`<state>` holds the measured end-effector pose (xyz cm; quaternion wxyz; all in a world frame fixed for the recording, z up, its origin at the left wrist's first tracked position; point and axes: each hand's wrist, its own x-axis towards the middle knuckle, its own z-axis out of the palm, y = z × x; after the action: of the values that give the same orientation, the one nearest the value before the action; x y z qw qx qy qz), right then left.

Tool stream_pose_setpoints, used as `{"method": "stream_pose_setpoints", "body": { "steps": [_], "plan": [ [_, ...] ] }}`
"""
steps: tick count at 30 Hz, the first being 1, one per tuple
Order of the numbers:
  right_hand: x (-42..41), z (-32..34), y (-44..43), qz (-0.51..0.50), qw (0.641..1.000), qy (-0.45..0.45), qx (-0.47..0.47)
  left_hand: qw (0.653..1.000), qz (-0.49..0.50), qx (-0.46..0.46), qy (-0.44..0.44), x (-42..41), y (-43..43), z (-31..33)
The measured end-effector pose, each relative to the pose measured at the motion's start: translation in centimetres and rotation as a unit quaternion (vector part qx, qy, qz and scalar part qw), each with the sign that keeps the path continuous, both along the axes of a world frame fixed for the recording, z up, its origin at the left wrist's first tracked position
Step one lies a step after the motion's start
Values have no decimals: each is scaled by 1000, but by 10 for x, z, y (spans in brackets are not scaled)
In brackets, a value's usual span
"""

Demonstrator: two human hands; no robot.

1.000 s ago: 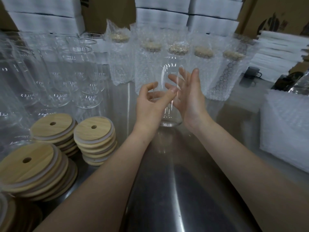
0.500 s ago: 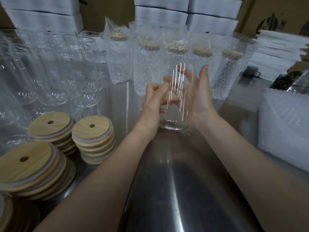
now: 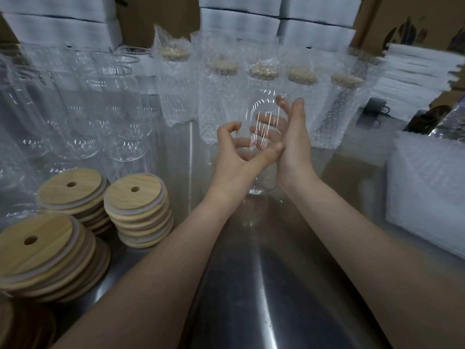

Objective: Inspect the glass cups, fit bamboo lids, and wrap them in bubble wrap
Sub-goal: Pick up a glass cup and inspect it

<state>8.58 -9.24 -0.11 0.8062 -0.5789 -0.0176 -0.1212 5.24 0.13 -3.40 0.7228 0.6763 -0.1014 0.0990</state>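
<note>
I hold a clear glass cup (image 3: 262, 103) upright above the steel table (image 3: 264, 278), in the middle of the view. My left hand (image 3: 232, 161) grips its left side with curled fingers, the thumb reaching across the front. My right hand (image 3: 295, 147) lies flat against the cup's right side, fingers straight and seen partly through the glass. The cup has no lid. Three stacks of bamboo lids (image 3: 137, 197) with straw holes stand at the left. A row of lidded cups in bubble wrap (image 3: 221, 96) stands behind.
Several bare glass cups (image 3: 100, 109) crowd the left back of the table. A pile of bubble wrap (image 3: 427, 195) fills the right edge. A dark mug (image 3: 375, 107) sits at the far right. White boxes (image 3: 239, 18) are stacked along the back.
The cup has turned between my palms, with light streaks crossing it. My left thumb has slid across the front to my right palm, and my right hand has closed in on the glass.
</note>
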Motion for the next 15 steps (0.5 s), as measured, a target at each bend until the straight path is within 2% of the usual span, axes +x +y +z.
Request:
{"method": "stream_pose_setpoints", "body": {
  "steps": [4, 11, 15],
  "plan": [
    [-1, 1, -2, 24, 1000, 9, 16, 1000, 8, -22, 9, 2, 4, 3],
    [3, 1, -10, 69, 996, 28, 41, 990, -74, -115, 37, 3, 7, 1],
    [3, 2, -13, 80, 995, 36, 46, 986, -99, -118, 65, 5, 6, 2]
  ]
}}
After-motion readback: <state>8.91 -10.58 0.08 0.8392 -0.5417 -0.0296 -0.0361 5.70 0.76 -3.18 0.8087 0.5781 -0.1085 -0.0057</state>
